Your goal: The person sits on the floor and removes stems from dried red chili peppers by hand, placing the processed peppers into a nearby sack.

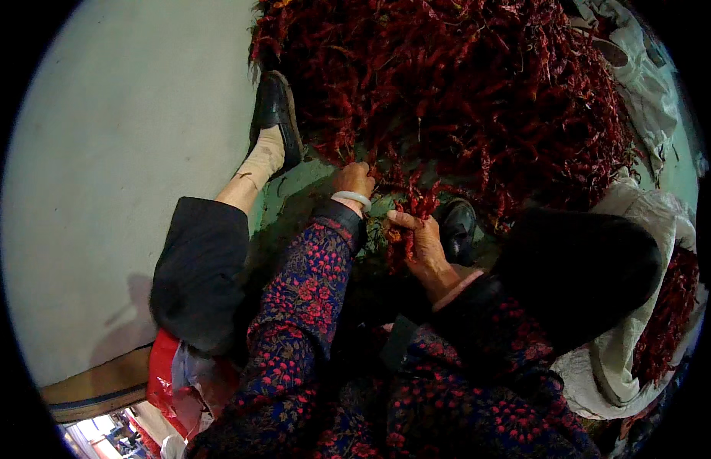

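Observation:
A large heap of dried red chili peppers (pixel 424 86) lies on the floor before me. My right hand (pixel 429 244) grips a small bunch of dried red chilies (pixel 419 203), its thumb across them and tips pointing up and down out of the fist. At the heap's near edge is my left hand (pixel 355 179), fingers curled down among the chilies. Whether it pinches any is hidden by the back of the hand. A pale bangle (pixel 353 199) circles that wrist.
My feet, in black shoes (pixel 269 103), flank the near edge of the heap. A white woven sack (pixel 610 373) holding more red chilies (pixel 668 321) stands at right. Another pale sack (pixel 642 86) lies beyond. To the left rises a pale wall (pixel 120 143); a red plastic bag (pixel 166 373) sits behind my left knee.

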{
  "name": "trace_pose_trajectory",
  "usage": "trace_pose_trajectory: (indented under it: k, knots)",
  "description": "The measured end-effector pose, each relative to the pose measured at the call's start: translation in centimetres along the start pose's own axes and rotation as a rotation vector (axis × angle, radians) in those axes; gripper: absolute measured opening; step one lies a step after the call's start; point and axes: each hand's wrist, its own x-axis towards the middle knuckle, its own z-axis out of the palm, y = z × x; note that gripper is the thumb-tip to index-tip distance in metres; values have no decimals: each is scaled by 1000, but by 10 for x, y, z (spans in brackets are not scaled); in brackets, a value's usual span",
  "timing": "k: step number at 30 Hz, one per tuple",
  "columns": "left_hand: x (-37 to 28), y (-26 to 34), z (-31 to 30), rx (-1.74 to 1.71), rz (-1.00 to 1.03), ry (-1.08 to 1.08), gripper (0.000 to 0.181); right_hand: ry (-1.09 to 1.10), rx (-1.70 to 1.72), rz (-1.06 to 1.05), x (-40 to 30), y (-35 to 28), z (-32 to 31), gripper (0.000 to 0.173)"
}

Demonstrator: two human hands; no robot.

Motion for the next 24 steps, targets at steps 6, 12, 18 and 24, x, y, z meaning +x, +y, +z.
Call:
trace_pose_trajectory:
  k: [6, 12, 18, 24]
  knots:
    - [-8, -28, -26, -309, -8, 92, 24, 6, 46, -22, 7, 1, -8, 19]
    - [-28, -34, -66, -340, 363, 182, 27, -54, 40, -130, 6, -6, -3, 17]
    - [-66, 10, -100, -648, 281, -124, 20, -79, 1, -160, 0, -18, 2, 20]
    - [-87, 23, -86, -242, 634, 32, 25, -76, -85, -220, 8, -13, -4, 16]
